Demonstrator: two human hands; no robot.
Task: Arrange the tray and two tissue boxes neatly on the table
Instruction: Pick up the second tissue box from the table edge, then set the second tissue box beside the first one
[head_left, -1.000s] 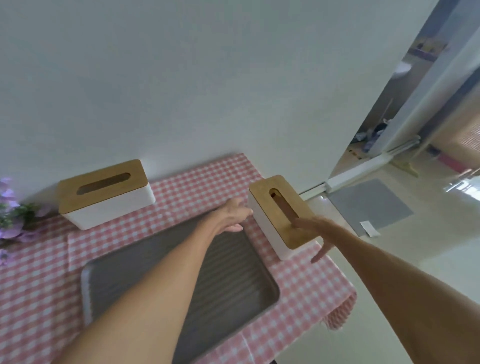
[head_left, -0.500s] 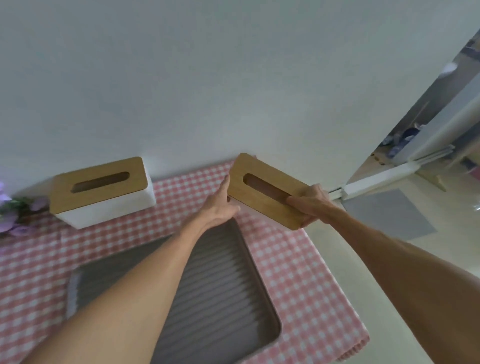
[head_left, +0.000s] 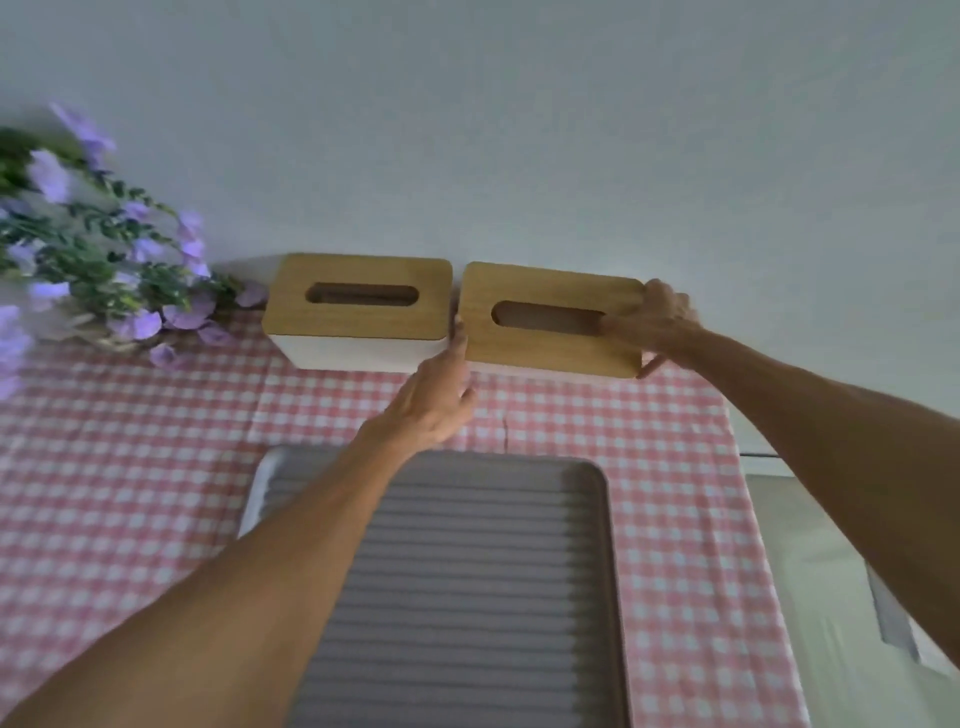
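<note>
Two white tissue boxes with wooden slotted lids stand side by side against the wall. The left tissue box (head_left: 358, 296) rests alone on the pink checked cloth. The right tissue box (head_left: 545, 343) is held at both ends: my left hand (head_left: 434, 400) presses its left end, fingers in the gap between the boxes, and my right hand (head_left: 654, 322) grips its right end. Whether this box touches the cloth I cannot tell. A grey ribbed tray (head_left: 587, 519) lies on the cloth in front of the boxes, partly under my left forearm.
Purple flowers with green leaves (head_left: 98, 254) lean over the table's back left corner. The white wall (head_left: 519, 130) runs right behind the boxes. The table's right edge (head_left: 748, 519) drops to a pale floor.
Both hands carried the right tissue box from the table's right edge back to the wall, turning it parallel to the left box. The camera view swung left.
</note>
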